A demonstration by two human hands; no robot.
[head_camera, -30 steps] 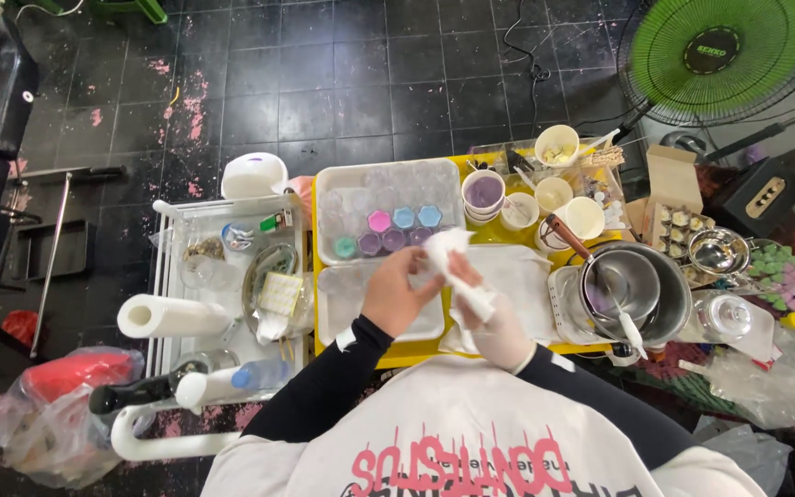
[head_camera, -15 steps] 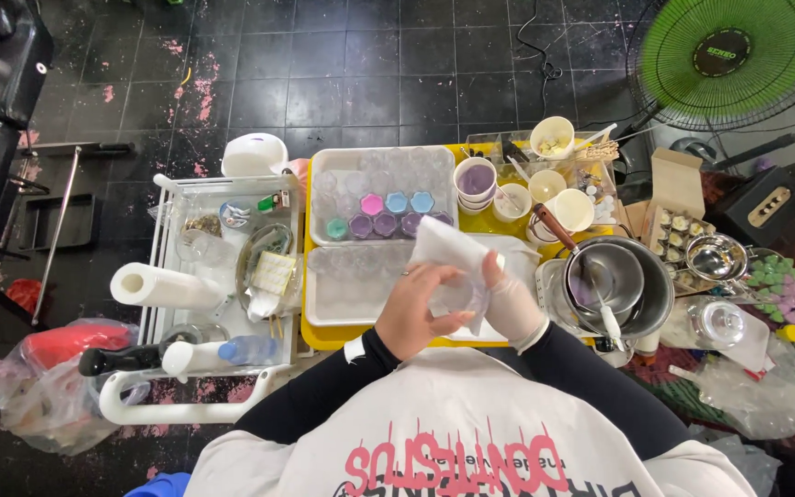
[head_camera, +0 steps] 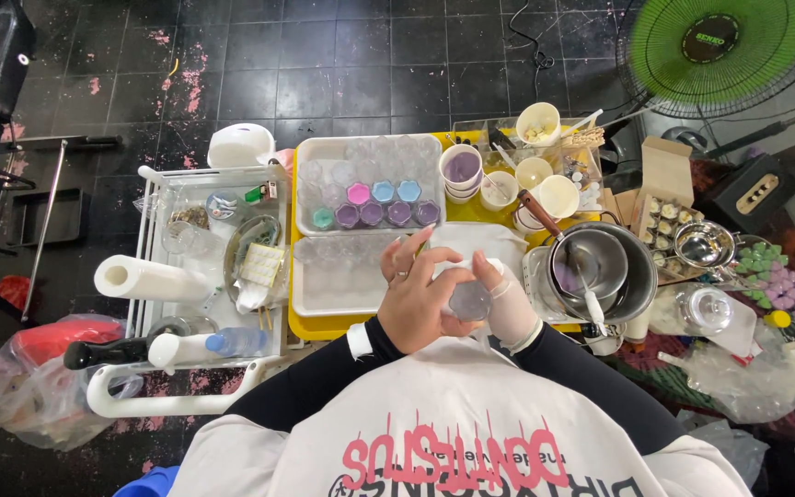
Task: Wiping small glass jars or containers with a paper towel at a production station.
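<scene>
Over the near edge of the yellow tray (head_camera: 324, 324), both hands close their fingers round a small clear lidded cup (head_camera: 468, 300), left hand (head_camera: 419, 299) and gloved right hand (head_camera: 511, 302); it looks light, thin-walled, slippery, best pinched at its rim.

I see a small clear plastic cup (head_camera: 468, 300) just below the frame's centre — round, translucent, greyish, its circular face turned up toward the camera. It sits pinched between both hands, above the yellow tray's near edge.
</scene>
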